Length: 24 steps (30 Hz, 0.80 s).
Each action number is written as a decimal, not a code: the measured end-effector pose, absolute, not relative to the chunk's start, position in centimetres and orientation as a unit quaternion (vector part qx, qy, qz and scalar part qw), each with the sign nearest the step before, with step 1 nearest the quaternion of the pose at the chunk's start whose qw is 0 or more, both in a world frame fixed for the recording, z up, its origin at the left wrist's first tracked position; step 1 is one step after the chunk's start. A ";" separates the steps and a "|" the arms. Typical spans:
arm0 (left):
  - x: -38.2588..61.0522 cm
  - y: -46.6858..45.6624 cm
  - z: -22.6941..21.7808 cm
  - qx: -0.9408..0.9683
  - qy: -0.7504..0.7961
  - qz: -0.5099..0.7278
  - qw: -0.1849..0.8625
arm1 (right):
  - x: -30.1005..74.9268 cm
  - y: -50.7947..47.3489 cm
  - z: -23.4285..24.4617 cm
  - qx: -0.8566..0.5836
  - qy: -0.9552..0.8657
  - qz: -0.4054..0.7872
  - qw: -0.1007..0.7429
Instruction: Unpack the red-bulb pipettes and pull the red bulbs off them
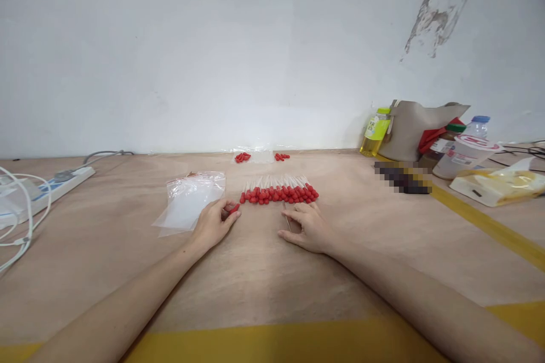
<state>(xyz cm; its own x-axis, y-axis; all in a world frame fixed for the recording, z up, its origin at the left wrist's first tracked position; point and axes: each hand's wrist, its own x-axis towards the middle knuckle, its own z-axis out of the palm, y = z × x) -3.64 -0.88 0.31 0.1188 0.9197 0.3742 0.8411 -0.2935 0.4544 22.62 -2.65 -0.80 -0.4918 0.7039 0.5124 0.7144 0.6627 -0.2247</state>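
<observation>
Both hands rest mid-frame on the table point(255, 272), my left hand point(212, 226) pinching a red cap point(234, 208), my right hand point(310, 228) curled narrow onto a thin tube point(285, 219), just below the row of red-capped tubes point(279, 193), plastic bags point(191, 201) lying further left.

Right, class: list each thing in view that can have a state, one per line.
left hand: pinching a red bulb
right hand: holding a thin tube on the table
droppers: lying in a row, red bulbs fitted
plastic bags: flat, overlapping
yellow bottle: upright, capped
cup: upright, lidded
</observation>
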 end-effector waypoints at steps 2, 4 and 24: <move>-3.7 -0.9 0.4 0.744 0.594 0.303 0.046 | 22.8 -2.7 -0.7 -0.413 -0.868 -0.011 0.276; -3.8 -1.0 0.4 0.742 0.596 0.305 0.012 | 22.9 -2.7 -0.6 -0.410 -0.871 -0.012 0.270; 0.0 3.9 3.2 0.747 0.610 0.264 0.021 | 23.4 -3.3 0.3 -0.370 -0.871 0.039 0.321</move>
